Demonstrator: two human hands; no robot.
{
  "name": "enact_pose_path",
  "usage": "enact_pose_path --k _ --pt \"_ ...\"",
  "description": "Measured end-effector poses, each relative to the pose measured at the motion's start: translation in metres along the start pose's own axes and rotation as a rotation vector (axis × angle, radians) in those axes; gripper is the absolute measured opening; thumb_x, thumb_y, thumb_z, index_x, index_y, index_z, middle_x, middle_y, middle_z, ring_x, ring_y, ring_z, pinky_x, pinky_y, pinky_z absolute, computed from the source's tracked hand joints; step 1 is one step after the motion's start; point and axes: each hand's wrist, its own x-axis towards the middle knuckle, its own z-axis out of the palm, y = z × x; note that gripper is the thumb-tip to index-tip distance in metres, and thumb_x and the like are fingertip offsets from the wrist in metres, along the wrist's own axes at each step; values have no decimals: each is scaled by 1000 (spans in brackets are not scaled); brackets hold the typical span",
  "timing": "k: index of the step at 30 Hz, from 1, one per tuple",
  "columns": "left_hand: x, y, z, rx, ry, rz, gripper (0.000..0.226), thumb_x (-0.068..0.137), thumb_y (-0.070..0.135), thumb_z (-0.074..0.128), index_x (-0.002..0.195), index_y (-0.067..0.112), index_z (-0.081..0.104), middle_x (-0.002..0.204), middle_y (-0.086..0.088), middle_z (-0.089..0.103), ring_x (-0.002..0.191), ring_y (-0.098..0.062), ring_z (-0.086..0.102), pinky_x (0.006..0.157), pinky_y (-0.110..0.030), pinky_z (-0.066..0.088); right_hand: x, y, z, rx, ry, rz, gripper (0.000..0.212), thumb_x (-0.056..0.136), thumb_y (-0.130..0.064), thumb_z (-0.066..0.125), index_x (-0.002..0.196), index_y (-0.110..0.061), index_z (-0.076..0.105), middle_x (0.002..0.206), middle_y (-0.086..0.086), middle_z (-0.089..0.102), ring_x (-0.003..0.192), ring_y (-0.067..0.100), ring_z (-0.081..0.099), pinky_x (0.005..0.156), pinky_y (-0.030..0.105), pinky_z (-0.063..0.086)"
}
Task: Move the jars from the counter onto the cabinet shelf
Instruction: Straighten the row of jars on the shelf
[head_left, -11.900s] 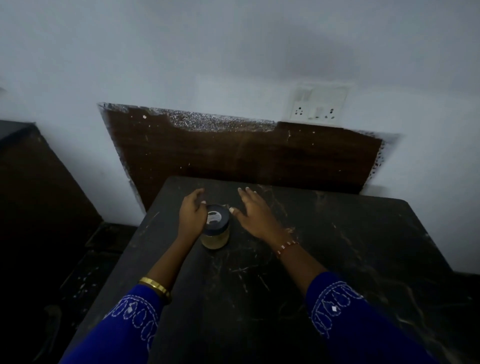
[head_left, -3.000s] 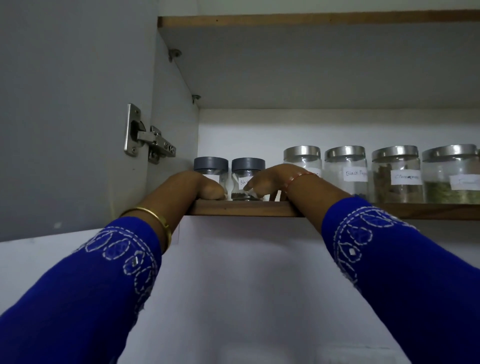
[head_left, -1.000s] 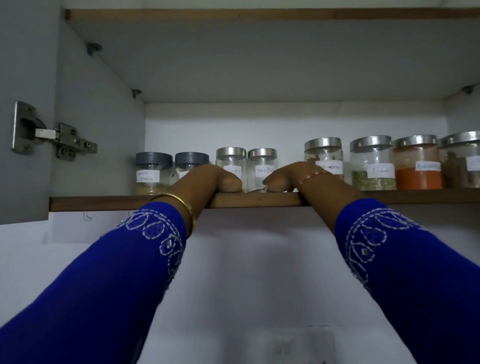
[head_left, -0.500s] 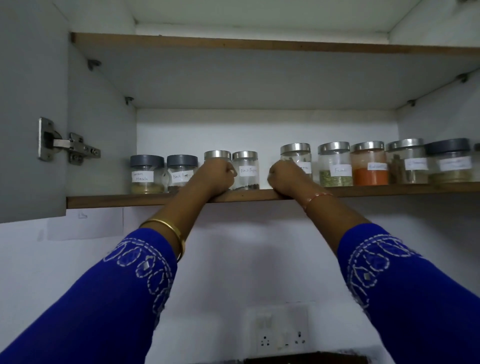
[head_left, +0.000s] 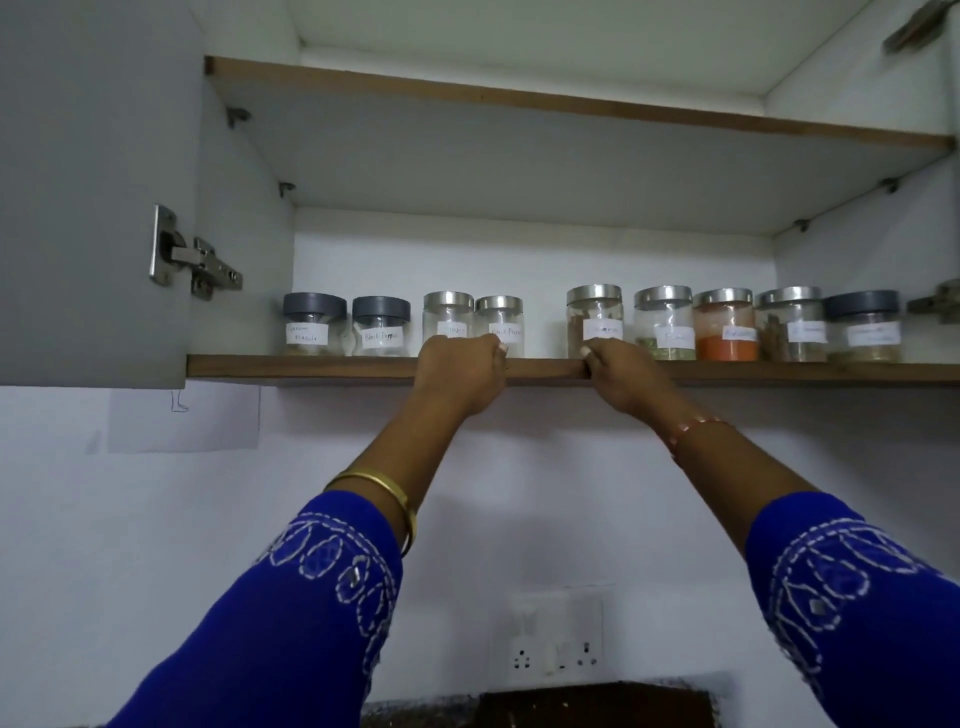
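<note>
While both arms are reaching up at mid-frame, the left hand (head_left: 460, 371) and right hand (head_left: 621, 376) are curling their fingers over the front edge of the cabinet shelf (head_left: 311, 366), gripping the wood and holding no jar. Nine labelled jars (head_left: 724, 325) are standing in a row along the shelf, with a gap between the two hands. At upper left, the cabinet door (head_left: 93, 192) is hanging open.

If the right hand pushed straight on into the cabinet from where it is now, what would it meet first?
Most likely the steel-lidded jar directly behind the right hand, which rests at the shelf edge; whether it already touches the jar is unclear.
</note>
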Motion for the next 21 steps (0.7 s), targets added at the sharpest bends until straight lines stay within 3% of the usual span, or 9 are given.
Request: enact_pose_path --k 4,7,11,16,21 --pt "-2 9 0 34 -6 -29 42 100 30 24 106 10 61 96 -13 69 90 -30 62 79 -33 41 -4 3 -7 -19 -53 -27 33 100 -17 34 101 1 62 107 22 64 101 36 57 84 35 42" --pt "1 15 -2 -71 -66 -132 42 100 30 25 99 10 62 100 -14 68 94 -31 61 83 -34 41 -4 15 -14 -5 -100 -53 32 99 -18 36 96 -1 63 106 21 64 97 36 58 81 36 44" --pt "9 52 -4 -164 -132 -175 42 99 31 28 100 10 64 105 -13 67 97 -29 59 78 -31 38 -4 61 -34 -17 -162 -31 33 100 -24 31 98 -8 60 111 22 62 102 36 57 89 41 43" --pt "33 118 6 -156 -278 -204 50 100 37 21 111 9 61 119 -15 63 110 -30 56 89 -35 40 11 116 -56 -68 -308 12 53 101 -41 21 104 -8 62 124 18 59 113 34 53 98 39 41" --pt "59 164 5 -131 -545 -301 57 101 40 13 139 7 39 147 -16 38 135 -31 36 111 -40 27 35 127 -65 -46 -488 -20 52 102 -35 24 126 0 52 139 20 48 127 31 45 105 34 34"
